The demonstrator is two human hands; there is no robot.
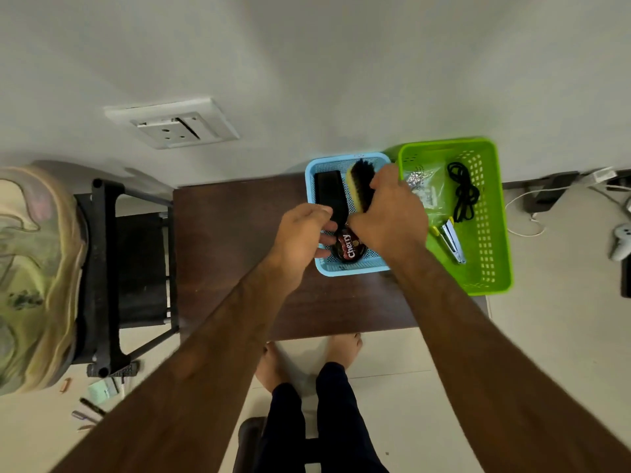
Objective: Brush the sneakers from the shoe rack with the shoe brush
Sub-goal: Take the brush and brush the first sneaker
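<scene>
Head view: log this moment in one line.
stage: fetching brush | right hand: grips shoe brush at blue basket | left hand: at basket, grip unclear

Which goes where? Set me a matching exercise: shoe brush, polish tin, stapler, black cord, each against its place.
1 wooden-backed black-bristled shoe brush
2 round dark polish tin
3 silver metal stapler
4 coiled black cord

a near end of green plastic basket
b in the right hand
c near end of blue plastic basket
d far end of green plastic basket

Pairs: 1-b, 2-c, 3-a, 4-d
</scene>
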